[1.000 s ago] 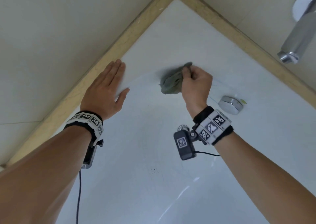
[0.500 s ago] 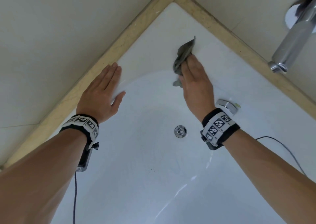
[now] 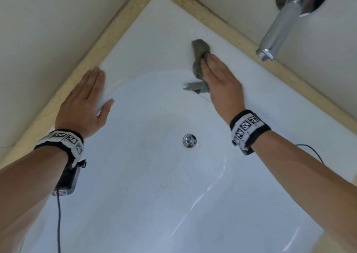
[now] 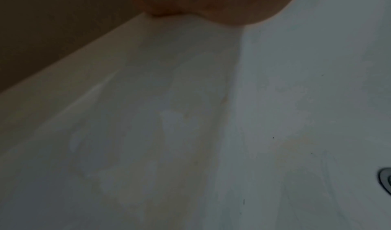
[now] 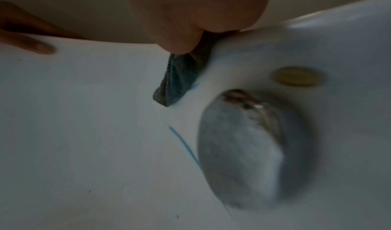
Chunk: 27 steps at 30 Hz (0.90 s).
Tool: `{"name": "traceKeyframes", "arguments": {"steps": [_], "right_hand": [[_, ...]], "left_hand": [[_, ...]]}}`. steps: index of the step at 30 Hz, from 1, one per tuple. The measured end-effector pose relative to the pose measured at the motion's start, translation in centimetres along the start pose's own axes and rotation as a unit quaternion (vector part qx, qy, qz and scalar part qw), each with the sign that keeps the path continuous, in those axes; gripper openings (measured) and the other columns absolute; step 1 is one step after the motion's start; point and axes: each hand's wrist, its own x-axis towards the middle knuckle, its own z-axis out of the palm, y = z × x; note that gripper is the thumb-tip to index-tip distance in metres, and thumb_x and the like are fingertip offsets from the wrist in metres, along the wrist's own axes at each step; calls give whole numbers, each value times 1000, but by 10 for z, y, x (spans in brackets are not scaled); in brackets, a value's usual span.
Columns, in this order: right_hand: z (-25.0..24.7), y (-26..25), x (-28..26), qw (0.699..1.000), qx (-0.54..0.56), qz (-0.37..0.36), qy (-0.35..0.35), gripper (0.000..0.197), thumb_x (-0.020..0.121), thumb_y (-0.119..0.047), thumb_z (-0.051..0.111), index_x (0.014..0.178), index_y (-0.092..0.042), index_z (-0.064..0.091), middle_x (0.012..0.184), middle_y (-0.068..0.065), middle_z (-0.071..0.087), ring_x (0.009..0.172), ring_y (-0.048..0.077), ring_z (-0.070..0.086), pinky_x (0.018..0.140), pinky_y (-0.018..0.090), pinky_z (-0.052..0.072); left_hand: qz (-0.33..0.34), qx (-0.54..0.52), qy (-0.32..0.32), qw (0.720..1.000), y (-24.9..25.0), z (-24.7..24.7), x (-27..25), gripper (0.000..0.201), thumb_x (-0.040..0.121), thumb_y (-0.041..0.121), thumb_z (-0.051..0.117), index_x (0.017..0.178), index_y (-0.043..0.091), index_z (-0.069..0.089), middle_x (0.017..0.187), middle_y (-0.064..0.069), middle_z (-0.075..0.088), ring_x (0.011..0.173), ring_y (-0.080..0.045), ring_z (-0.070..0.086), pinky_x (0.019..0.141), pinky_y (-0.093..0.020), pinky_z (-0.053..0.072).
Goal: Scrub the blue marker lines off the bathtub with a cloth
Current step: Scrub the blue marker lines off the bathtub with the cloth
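Note:
The white bathtub (image 3: 154, 30) fills the head view. A grey-green cloth (image 3: 199, 48) lies on its far rim near the corner, and my right hand (image 3: 218, 79) presses it down with straight fingers. A thin blue marker line (image 3: 203, 98) runs out from under the cloth's lower end beside that hand. The right wrist view shows the cloth (image 5: 180, 79) under my palm and the blue line (image 5: 184, 145) beside the chrome overflow cap (image 5: 243, 150). My left hand (image 3: 85, 102) rests flat on the left rim, holding nothing.
A chrome faucet spout (image 3: 280, 25) juts from the wall at upper right. The drain (image 3: 189, 140) sits in the tub floor between my arms. A beige stone ledge (image 3: 116, 30) borders the tub. Small dark specks (image 3: 160, 188) dot the floor.
My right hand went from bunching the cloth to pressing it flat, and slid it up onto the far rim and rightward. The left hand has stayed on the rim.

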Motion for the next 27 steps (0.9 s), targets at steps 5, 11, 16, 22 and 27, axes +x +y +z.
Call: {"name": "traceKeyframes", "arguments": {"steps": [5,11,16,22,27], "right_hand": [[-25,34,-56,999,1,51,1,53,93,-5,60,144,-11,47,155,2,38,143,16,35,115,28,34],[-42,50,-85,996,50,59,31,36,102,-15,51,138,-9,55,149,5,47,137,16,44,112,31,40],[-33,56,-81,991,117,48,51,35,104,-20,47,137,-10,57,148,4,47,137,15,43,114,32,37],[-36,64,-80,990,126,52,30,36,103,-21,50,137,-15,57,148,2,48,135,17,47,113,32,37],[-35,67,-80,993,108,50,11,37,102,-21,51,139,-17,55,148,0,48,134,17,46,113,25,35]], "left_hand": [[-7,0,-2,1000,2,-1,-1,65,102,42,37,157,12,19,163,-4,21,151,-16,18,120,-34,25],[-4,18,-2,1000,1,-4,-2,65,103,44,34,158,12,18,163,-3,19,151,-15,16,121,-32,21],[19,46,-7,999,2,-7,-3,64,104,37,40,158,13,15,164,-3,16,152,-17,14,122,-35,20],[-12,116,-62,991,33,-7,9,69,102,32,40,157,5,8,164,-14,11,151,-30,14,119,-44,20],[104,105,-83,986,92,3,91,79,100,52,38,159,16,0,166,-4,0,153,-22,5,123,-41,15]]}}
